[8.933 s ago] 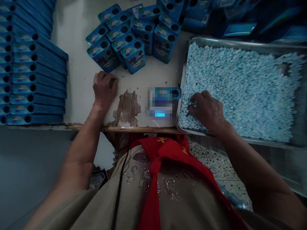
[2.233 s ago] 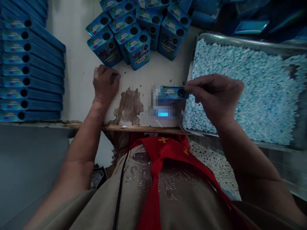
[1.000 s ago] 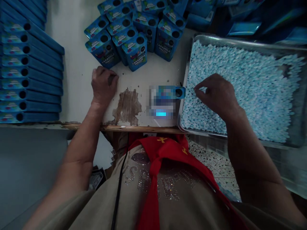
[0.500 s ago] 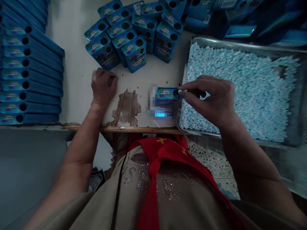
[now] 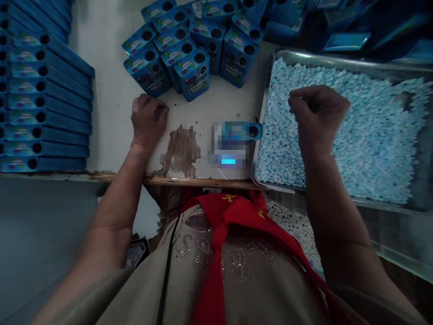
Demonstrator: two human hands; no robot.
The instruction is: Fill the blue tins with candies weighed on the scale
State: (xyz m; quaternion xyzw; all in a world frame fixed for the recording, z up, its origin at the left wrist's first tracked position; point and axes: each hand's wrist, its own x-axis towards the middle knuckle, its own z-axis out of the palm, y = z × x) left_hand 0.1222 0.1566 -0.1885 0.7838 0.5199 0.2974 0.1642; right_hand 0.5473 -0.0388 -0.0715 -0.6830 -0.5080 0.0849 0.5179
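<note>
My right hand [image 5: 318, 115] hovers over the metal tray [image 5: 270, 67] of pale blue candies [image 5: 365, 131], fingers curled into a loose fist; what it holds, if anything, is hidden. A small blue box [image 5: 243, 132] with a round hole in its top lies on the white table [image 5: 104, 45] against the tray's left rim, to the left of that hand. My left hand [image 5: 148, 121] rests as a fist on the table beside a brown worn patch [image 5: 181, 151].
Several upright blue boxes [image 5: 189, 54] marked "caramelo macizo" cluster at the back. Flat blue box blanks [image 5: 43, 104] are stacked along the left. The table's wooden front edge [image 5: 189, 181] runs just before my body. Dark blue packs [image 5: 338, 27] lie at the far right.
My right hand has left the small blue box's hole and risen back over the candies, closing into a fist. The left hand has stayed put.
</note>
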